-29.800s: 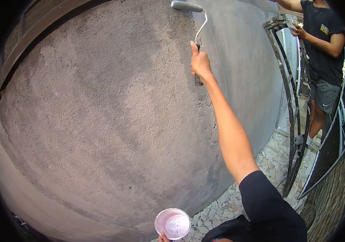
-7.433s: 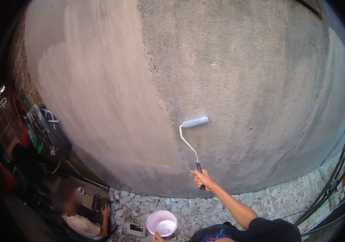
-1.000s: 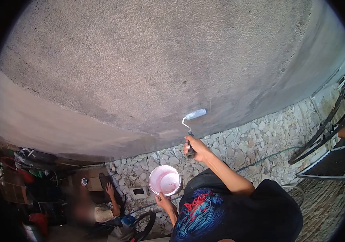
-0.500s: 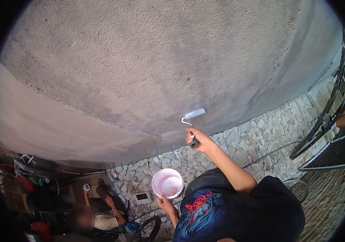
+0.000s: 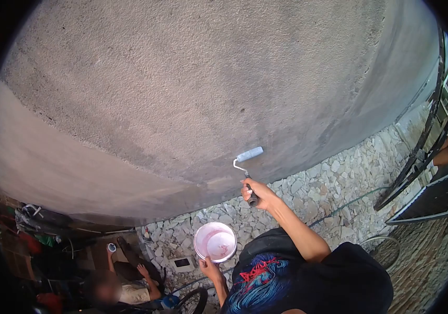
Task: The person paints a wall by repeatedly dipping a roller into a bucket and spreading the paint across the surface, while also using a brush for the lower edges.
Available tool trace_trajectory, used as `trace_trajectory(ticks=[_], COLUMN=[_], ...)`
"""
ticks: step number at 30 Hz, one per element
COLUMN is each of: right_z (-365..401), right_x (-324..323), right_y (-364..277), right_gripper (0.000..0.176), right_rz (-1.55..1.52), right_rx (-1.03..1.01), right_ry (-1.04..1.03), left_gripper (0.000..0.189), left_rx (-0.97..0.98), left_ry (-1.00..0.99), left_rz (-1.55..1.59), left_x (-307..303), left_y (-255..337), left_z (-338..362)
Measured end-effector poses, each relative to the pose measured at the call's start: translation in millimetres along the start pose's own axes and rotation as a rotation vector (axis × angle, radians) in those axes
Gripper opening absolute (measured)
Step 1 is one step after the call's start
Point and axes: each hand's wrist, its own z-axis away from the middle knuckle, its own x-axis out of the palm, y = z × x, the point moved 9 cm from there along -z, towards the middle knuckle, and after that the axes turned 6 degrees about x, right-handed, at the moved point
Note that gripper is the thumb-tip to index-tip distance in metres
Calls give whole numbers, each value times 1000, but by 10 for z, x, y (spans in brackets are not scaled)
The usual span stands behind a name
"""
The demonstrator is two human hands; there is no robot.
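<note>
A paint roller [image 5: 249, 154] with a pale blue-grey sleeve and a white wire frame lies against the lower part of the grey rough wall [image 5: 182, 94]. My right hand [image 5: 259, 192] is closed around its dark handle. Lower down, my left hand [image 5: 211, 268] grips the near rim of a white plastic bucket [image 5: 199, 242], fingers partly hidden by it. Inside the bucket, pinkish-white residue coats the walls and bottom. The bucket hangs over the rubble, apart from the roller.
Broken stone rubble [image 5: 297, 191] runs along the wall's foot, crossed by a green hose [image 5: 333, 212]. A small pale box [image 5: 182, 264] rests on it. Another person [image 5: 135, 293] sits at lower left holding a cup [image 5: 111, 247]. Black metal bars [image 5: 412, 162] stand at right.
The roller and my right hand have come slightly down and left, with the roller still at the wall. The bucket stays in my left hand, shifted a little left in view.
</note>
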Motion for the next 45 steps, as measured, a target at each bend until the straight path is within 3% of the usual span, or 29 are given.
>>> trace_trajectory(ticks=[6,10,14,18,23,26,28,31,36,40,43,45], right_z=[-170,-311,129,-362,289,749,953,1110,1057,528,1003,1112], right_x=[-194,-349,-14,-542,-448,-357,-267,-162,-6,-504,-214,-114], right_y=[-147,-163,-41,-238,-119,-196,-311,-588,-738,-911,-863,-860], right_gripper=[19,19,18,18,18,27,31,30,24,24,24,24], right_rz=[-5,-53,70,-42,159,300,113,91,22,-216,-28,-3], right_rx=[15,42,30,66,-21,-46,-34,-106,-60,36,47,26], right_ry=[-54,20,-31,63,32,13,-77,-66,-80,-29,-131,-140], left_gripper=[11,14,15,14,12,9,9,12,20,20,20,20], left_rx=[33,-20,-10,-24,-24,-35,-34,-29,-19,-36,-10,-7], left_ry=[-67,-38,-29,-31,-5,60,75,79,84,69,47,68], left_rz=[2,-8,-24,-40,-34,-24,-12,-7,-10,-14,-27,-26], left_x=[106,156,199,167,151,94,131,166,409,631,896,764], left_y=[-27,-21,37,-85,-97,-143,-122,-155,-122,-198,39,-159], left_z=[-23,83,174,131,242,290,365,410,482,484,629,594])
